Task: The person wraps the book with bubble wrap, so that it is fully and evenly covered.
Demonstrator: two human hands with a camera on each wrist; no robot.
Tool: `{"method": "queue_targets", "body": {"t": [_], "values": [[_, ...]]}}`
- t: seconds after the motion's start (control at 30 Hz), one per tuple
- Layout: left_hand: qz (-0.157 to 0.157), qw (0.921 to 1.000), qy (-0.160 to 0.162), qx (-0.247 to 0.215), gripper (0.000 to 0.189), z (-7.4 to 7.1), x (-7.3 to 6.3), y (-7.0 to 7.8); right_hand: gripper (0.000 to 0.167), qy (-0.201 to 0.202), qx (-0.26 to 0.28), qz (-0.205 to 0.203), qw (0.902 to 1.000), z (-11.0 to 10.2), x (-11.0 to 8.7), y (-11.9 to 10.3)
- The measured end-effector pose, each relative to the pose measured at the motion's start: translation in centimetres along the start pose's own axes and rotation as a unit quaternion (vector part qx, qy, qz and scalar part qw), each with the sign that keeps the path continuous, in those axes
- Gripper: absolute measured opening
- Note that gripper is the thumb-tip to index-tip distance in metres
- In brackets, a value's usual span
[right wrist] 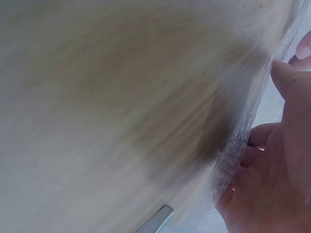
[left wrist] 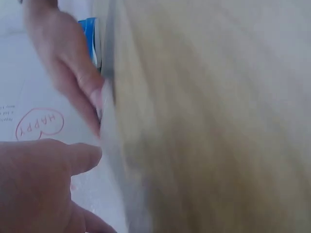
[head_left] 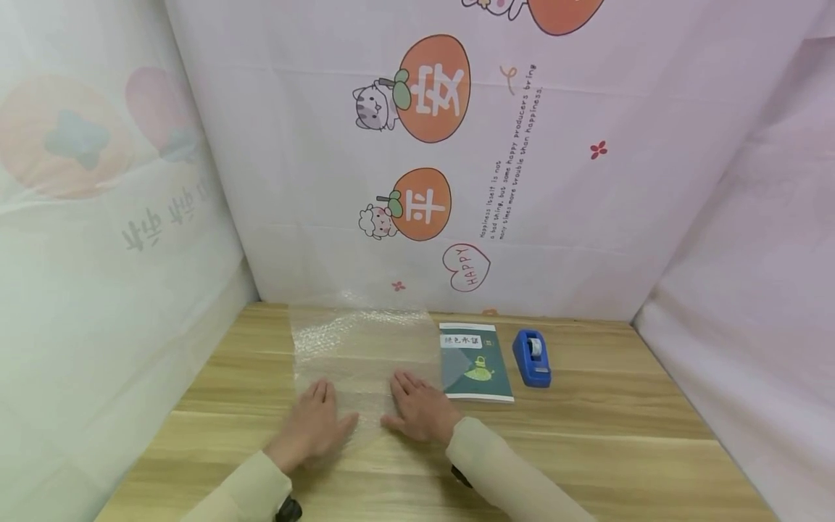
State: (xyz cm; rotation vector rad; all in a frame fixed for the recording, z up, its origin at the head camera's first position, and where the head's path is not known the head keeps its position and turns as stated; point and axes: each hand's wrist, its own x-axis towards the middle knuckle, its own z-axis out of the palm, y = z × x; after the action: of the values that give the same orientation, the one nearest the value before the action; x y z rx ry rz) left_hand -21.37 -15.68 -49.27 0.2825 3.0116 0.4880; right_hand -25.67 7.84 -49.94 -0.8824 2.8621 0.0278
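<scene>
A clear sheet of bubble wrap [head_left: 365, 341] lies on the wooden table, its far edge up against the back cloth. My left hand [head_left: 317, 420] rests on the near left part of the sheet, fingers extended forward and thumb spread toward the right. On the near right part lies my right hand [head_left: 424, 412], fingers stretched out and thumb pointing left. In the right wrist view the wrap's bubbled edge [right wrist: 238, 136] runs under the right hand [right wrist: 277, 179]. The left wrist view has the left hand [left wrist: 39, 184] low in it, thumb out straight.
Right of the wrap lies a green booklet [head_left: 485, 380] with white borders; the wrap's right corner overlaps it. Beyond that stands a blue tape dispenser [head_left: 536, 373] with a roll in it. Printed white cloth [head_left: 554, 275] hangs behind the table [head_left: 600, 449] and along both sides.
</scene>
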Motion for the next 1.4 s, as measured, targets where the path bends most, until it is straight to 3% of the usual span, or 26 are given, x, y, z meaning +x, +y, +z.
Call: {"method": "queue_targets", "body": {"t": [0.23, 0.5, 0.73, 1.1, 1.4], "values": [[0.056, 0.9982, -0.013, -0.015, 0.084, -1.2, 0.8, -2.0, 0.085, 0.003, -0.010, -0.016, 0.9998, 0.0, -1.0, 1.1], [0.117, 0.9921, -0.038, -0.025, 0.087, -1.0, 2.3, -4.9, 0.084, 0.004, -0.001, -0.038, 0.9993, 0.0, -2.2, 1.5], [0.150, 0.9875, -0.042, -0.021, 0.090, -0.9, 2.6, -5.7, 0.085, -0.005, 0.007, -0.057, 0.9983, 0.0, -2.8, 2.1], [0.147, 0.9864, -0.062, -0.040, 0.095, -0.8, 1.8, -6.1, 0.084, -0.002, 0.008, -0.086, 0.9962, -0.2, -2.9, 2.8], [0.122, 0.9905, -0.050, -0.039, 0.096, -0.8, 1.5, -6.2, 0.081, 0.008, -0.002, -0.076, 0.9971, -0.4, -2.3, 2.6]]}}
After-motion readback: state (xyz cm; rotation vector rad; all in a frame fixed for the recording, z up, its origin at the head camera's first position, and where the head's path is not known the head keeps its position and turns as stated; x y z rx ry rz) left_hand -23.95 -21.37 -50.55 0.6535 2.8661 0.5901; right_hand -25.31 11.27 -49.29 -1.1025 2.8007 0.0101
